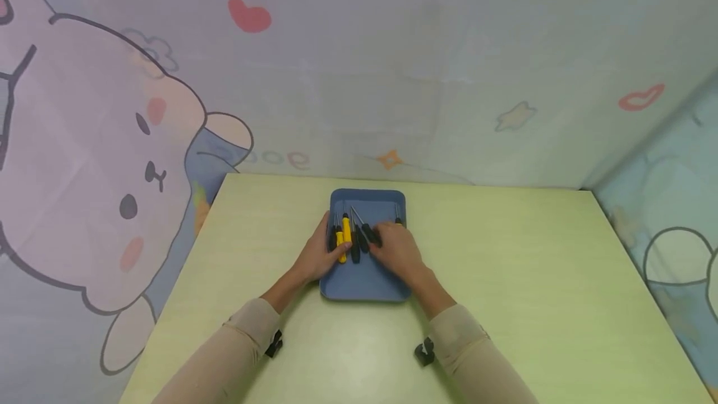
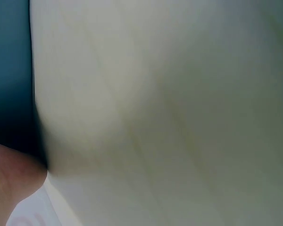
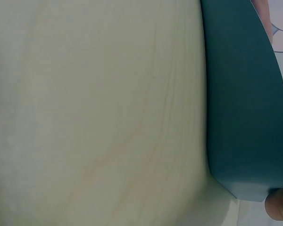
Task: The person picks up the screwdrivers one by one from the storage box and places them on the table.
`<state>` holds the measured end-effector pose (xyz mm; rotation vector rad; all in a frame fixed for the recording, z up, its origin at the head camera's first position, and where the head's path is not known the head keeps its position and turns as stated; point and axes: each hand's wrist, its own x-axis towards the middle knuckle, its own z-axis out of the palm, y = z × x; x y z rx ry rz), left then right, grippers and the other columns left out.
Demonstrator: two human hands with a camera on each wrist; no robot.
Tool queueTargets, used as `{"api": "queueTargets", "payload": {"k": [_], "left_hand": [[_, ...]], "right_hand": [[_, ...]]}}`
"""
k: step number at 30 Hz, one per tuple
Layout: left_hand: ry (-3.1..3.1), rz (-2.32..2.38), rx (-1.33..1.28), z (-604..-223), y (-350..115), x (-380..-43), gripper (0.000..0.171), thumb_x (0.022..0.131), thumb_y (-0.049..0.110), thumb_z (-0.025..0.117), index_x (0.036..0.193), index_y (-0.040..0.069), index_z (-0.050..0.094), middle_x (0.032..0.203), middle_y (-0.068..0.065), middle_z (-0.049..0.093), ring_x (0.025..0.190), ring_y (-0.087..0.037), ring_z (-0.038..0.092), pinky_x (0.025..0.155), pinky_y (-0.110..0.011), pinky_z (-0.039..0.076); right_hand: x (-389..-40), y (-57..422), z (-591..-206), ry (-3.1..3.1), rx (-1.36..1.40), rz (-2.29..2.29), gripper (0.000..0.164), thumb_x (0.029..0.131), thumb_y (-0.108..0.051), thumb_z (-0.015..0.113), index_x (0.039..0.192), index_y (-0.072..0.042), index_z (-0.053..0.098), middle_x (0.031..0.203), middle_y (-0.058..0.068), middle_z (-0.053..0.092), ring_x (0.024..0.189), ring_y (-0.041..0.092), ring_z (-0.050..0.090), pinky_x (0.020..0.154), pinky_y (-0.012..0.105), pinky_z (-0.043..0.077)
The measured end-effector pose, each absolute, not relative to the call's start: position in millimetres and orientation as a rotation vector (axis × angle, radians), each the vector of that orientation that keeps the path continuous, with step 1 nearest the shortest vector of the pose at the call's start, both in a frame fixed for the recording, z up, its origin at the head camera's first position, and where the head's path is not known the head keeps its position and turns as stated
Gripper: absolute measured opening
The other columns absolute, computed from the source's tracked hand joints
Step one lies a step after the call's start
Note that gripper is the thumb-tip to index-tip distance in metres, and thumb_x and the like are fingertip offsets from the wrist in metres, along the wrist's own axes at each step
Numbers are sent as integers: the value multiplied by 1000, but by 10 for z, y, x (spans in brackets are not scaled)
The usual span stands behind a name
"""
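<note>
A blue tray (image 1: 364, 288) holds several screwdrivers, some with black handles, some with yellow ones. My left hand (image 1: 316, 257) grips the tray's left wall, with the thumb inside over a yellow-handled screwdriver (image 1: 340, 245) and the other fingers largely hidden by the wall. In the left wrist view, a finger (image 2: 14, 181) shows beside the dark outer wall. Over the tray's right side, my right hand (image 1: 399, 251) holds the handle end of a slanted black-handled screwdriver (image 1: 368, 231); its fingertips are partly hidden. Behind it another screwdriver (image 1: 397, 214) is partly covered.
The tray rests on a pale wooden table (image 1: 533, 292) close to its back edge. A patterned cloth backdrop (image 1: 359, 67) rises behind the table. Black fittings (image 1: 424, 351) sit by both sleeve cuffs. In the right wrist view, the tray's outer wall (image 3: 247, 108) stands along the right.
</note>
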<state>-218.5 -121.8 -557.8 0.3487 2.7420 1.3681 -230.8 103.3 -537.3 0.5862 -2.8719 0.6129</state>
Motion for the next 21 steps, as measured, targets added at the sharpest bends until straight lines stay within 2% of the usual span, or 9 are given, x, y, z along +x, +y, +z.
{"api": "queueTargets", "payload": {"k": [6,10,15,21], "left_hand": [[2737,1387,360,-5570,-1226,-2163,98,103,34,72,170,4,8,175,-17,21,158,-34,27,129,-50,23],[2747,1383,362,-5560,-1233,-2154,97,102,33,72,170,1,9,174,-19,21,158,-36,27,128,-52,23],[2738,1380,348,-5543,-1237,-2141,98,103,38,70,170,4,8,175,-16,21,158,-34,27,128,-51,23],[2709,1446,363,-5547,-1217,-2164,93,106,42,65,170,4,9,175,-17,21,159,-33,25,129,-51,22]], "right_hand": [[-2286,1025,-5386,-2845,584,651,22,85,-18,88,93,-5,71,84,6,69,74,22,62,68,41,54],[-2262,1017,-5385,-2824,566,694,22,84,-17,88,93,-5,72,86,6,70,76,22,63,69,41,55],[-2269,1015,-5405,-2822,540,689,21,85,-17,88,90,-7,70,83,4,69,74,22,62,68,40,54],[-2310,1045,-5401,-2836,536,694,20,85,-16,86,95,-5,72,87,7,71,78,24,65,72,43,56]]}}
